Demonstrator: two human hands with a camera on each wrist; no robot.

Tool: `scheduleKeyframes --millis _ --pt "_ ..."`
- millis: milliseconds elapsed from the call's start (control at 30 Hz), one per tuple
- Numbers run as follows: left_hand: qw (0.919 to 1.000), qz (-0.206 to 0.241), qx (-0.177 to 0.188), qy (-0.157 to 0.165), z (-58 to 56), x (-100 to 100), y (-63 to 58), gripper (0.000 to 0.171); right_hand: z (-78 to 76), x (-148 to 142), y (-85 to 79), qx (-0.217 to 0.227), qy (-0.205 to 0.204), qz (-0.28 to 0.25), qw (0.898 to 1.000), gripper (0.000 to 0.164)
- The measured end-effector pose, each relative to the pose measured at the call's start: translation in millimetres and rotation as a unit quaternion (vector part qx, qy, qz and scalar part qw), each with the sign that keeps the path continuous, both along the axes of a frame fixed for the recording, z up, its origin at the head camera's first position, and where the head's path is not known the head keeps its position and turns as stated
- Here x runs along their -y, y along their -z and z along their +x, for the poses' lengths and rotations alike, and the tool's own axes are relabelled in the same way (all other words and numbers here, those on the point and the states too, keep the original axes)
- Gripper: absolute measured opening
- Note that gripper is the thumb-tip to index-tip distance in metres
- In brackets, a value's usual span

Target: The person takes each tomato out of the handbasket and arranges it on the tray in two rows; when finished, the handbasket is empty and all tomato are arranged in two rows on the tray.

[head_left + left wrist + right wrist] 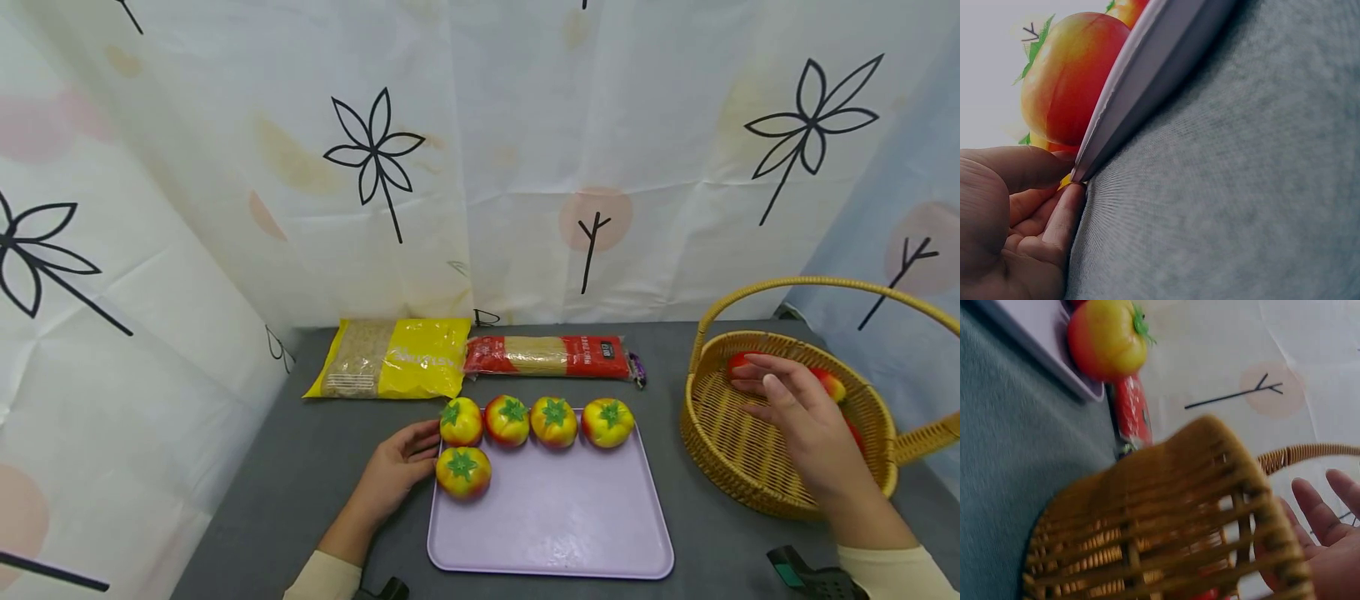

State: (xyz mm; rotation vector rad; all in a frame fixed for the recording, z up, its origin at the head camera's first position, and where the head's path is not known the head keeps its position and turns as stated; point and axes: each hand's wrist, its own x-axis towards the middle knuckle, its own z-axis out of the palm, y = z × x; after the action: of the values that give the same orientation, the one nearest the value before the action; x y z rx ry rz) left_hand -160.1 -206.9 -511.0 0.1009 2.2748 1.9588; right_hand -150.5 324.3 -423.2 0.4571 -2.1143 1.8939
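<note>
At the left edge of the lilac tray (577,517), my left hand (401,467) pinches the rim between thumb and fingers, as the left wrist view shows. Several yellow-and-red toy tomatoes with green leafy tops lie on the tray: a row along its far edge, and one tomato (463,473) below the row's left end. My right hand (798,412) is over the wicker basket (738,454), its fingers apart and nothing in them. Inside the basket, a red fruit (742,362) and a red-yellow one (828,384) show partly behind the hand.
Behind the tray lie a yellow bag of grain (390,358) and a red packet of noodles (551,357). The basket's tall handle (817,282) arches above it. A patterned cloth (517,167) hangs behind the grey table (300,500).
</note>
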Motion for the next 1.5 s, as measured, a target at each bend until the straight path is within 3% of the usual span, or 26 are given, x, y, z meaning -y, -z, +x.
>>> scheduleKeyframes --millis 167,367,433,567,667,767,833,1067,1267,1367,1500 --pt "1.0000 -0.002 0.001 -0.002 -0.6 0 0.1 0.058 -1.6 -20 5.5 -0.008 0.058 0.025 0.998 0.036" --pt "1.0000 0.002 0.006 -0.004 -1.4 0 1.2 0.058 -2.7 -37 7.0 0.012 0.130 0.042 0.991 0.035" --pt "1.0000 0.003 0.004 -0.002 -1.6 0 1.6 0.058 -2.7 -40 9.0 0.029 0.176 0.079 0.981 0.036" --pt "1.0000 0.005 0.008 -0.001 -1.8 0 1.2 0.058 -2.9 -42 14.1 0.083 0.263 0.141 0.951 0.051" --pt "0.9999 0.007 0.007 0.000 -1.8 0 0.4 0.058 -5.2 -42 14.8 0.120 0.303 0.151 0.933 0.060" --pt "0.9999 0.009 0.006 0.003 -1.3 0 -0.4 0.058 -8.1 -42 12.4 0.148 0.320 0.162 0.922 0.066" --pt "0.9999 0.011 0.004 0.006 -1.1 0 -0.6 0.059 -9.5 -42 10.5 0.160 0.320 0.177 0.917 0.070" --pt "1.0000 0.006 0.007 -0.002 -1.4 0 1.2 0.058 -10.6 -45 6.1 0.185 0.285 0.210 0.917 0.077" --pt "1.0000 0.005 0.008 -0.003 -1.2 0 2.0 0.058 -12.1 -49 9.7 0.192 0.262 0.257 0.910 0.076" --pt "0.9999 0.006 0.007 -0.003 -1.2 0 1.9 0.058 -13.2 -52 11.6 0.201 0.222 0.277 0.913 0.076" --pt "1.0000 0.007 0.005 -0.001 -1.4 0 1.4 0.057 -16.6 -55 12.5 0.200 0.126 0.322 0.917 0.072"
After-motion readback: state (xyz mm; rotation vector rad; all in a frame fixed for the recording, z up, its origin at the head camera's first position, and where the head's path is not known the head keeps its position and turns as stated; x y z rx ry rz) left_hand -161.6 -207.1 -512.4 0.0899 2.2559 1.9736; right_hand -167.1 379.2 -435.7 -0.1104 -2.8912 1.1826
